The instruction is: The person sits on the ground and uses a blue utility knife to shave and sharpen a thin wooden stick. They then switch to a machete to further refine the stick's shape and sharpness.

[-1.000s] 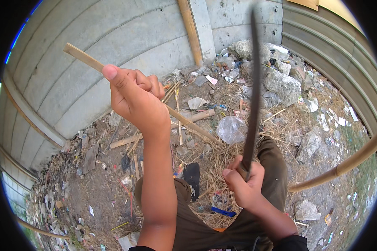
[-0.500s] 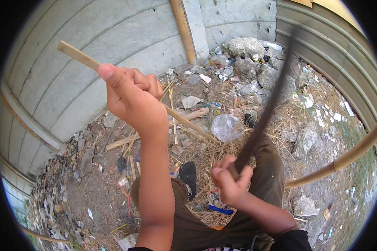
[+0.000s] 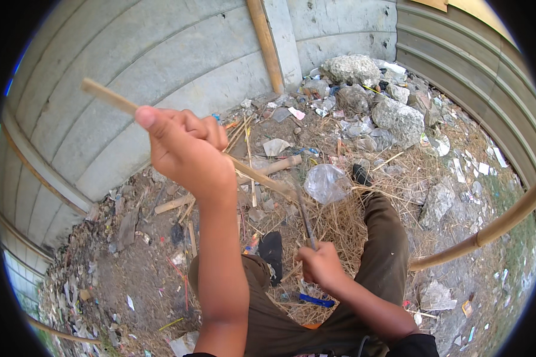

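While gripping the wooden strip (image 3: pixel 259 175) in the left hand (image 3: pixel 190 152) as before, has brought the knife (image 3: pixel 307 217) down from the tall, right-leaning slant of half a second ago. Now points it forward, with the blade looking short and thin and ending near the lower stretch of the strip; cannot tell whether touching. Keeps the right hand (image 3: pixel 323 266) closed around the knife's handle, further left than a second ago. Holds the left hand raised and curled tight, thumb pressed on the strip, with the upper end blurred and slightly lower than earlier, and the lower length slanting down toward the straw (image 3: pixel 333 223).

For edges, meets the concrete wall (image 3: pixel 202 71) beyond the left hand and the ribbed metal fence (image 3: pixel 458 77) well off to the right. Has open air between both hands. Near the right knee, finds the bamboo pole (image 3: pixel 488 235) curving in; ahead, past the plastic bag (image 3: pixel 327 183), the rocks (image 3: pixel 399 122) heaped by the corner. Between the thighs, sees a blue object (image 3: pixel 317 300) lying on the straw. On the scattered litter (image 3: pixel 296 113), cannot make out print: too small to read.
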`<state>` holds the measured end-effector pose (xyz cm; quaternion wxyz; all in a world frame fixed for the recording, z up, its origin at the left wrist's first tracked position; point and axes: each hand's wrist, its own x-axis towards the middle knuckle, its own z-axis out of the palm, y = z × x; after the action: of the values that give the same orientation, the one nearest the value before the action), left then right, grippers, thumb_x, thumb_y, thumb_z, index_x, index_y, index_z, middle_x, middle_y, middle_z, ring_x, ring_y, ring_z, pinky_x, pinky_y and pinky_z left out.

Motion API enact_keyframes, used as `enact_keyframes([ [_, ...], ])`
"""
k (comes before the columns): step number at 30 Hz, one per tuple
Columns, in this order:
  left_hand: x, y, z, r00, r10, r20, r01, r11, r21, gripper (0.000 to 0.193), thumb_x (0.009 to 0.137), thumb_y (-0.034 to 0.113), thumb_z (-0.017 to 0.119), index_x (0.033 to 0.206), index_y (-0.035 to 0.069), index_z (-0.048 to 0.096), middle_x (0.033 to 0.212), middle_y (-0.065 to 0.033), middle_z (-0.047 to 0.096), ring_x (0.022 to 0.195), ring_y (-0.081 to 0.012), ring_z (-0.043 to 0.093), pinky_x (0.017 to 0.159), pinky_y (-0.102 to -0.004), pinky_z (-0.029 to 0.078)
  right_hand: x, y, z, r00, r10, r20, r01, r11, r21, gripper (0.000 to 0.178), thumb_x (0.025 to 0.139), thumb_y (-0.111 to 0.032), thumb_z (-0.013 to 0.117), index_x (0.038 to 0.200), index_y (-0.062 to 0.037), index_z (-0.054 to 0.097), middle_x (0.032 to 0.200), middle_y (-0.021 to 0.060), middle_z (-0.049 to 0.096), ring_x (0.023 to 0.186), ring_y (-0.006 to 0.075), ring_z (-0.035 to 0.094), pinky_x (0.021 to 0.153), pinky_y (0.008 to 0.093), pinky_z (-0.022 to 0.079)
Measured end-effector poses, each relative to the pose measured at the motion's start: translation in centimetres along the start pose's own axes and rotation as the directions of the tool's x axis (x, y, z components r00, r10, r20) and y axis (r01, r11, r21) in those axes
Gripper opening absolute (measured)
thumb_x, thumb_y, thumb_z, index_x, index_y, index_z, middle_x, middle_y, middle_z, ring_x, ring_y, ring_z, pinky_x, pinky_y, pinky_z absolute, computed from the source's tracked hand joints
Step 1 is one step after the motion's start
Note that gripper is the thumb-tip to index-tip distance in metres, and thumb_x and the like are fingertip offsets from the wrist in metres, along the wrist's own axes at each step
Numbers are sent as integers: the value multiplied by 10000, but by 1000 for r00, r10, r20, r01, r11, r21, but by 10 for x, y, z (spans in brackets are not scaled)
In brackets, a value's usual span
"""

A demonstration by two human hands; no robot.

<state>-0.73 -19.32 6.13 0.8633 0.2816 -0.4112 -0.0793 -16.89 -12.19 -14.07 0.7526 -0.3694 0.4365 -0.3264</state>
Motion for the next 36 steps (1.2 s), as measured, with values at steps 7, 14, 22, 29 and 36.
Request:
enact_keyframes([
  [7, 1, -5, 1, 998, 33, 53, -33, 999, -15, 595, 1032, 641, 468, 745, 154, 280, 575, 45, 182, 459, -81, 154, 445, -295, 144, -37, -40, -2, 728, -673, -126, 684, 726, 75, 296, 895, -1, 619, 658, -72, 456, 577, -19, 497, 479, 52, 449, 439, 252, 363],
  [14, -1, -1, 2, 997, 57, 56, -58, 998, 16, 606, 1027, 651, 462, 743, 144, 290, 578, 41, 183, 457, -80, 165, 438, -292, 156, 7, -16, 4, 982, -154, 108, 154, 988, 8, 296, 884, -52, 647, 650, -64, 467, 544, -14, 480, 462, 72, 433, 429, 274, 342],
  [22, 2, -8, 2, 999, 46, 7, -46, 999, 22, 619, 1022, 664, 456, 732, 149, 270, 585, 46, 185, 452, -81, 179, 432, -296, 157, -10, -44, 26, 639, -750, -168, 757, 575, 312, 269, 859, -46, 652, 640, -68, 498, 543, -29, 480, 491, 57, 436, 467, 264, 334],
  [29, 13, -8, -16, 998, 60, -32, -57, 996, 73, 631, 1020, 672, 449, 728, 148, 254, 590, 41, 181, 456, -89, 175, 438, -299, 165, -18, -72, 19, 847, -530, -39, 527, 847, -66, 218, 881, -36, 624, 702, -51, 500, 527, 14, 486, 426, 91, 453, 413, 277, 335],
  [36, -3, -6, 8, 997, 66, 46, -68, 997, 41, 624, 1030, 659, 443, 728, 146, 255, 585, 40, 188, 461, -86, 170, 443, -298, 167, 9, -15, 17, 838, -545, -36, 540, 836, -100, 242, 850, -48, 658, 662, -59, 508, 574, -31, 500, 527, 40, 410, 486, 277, 340],
])
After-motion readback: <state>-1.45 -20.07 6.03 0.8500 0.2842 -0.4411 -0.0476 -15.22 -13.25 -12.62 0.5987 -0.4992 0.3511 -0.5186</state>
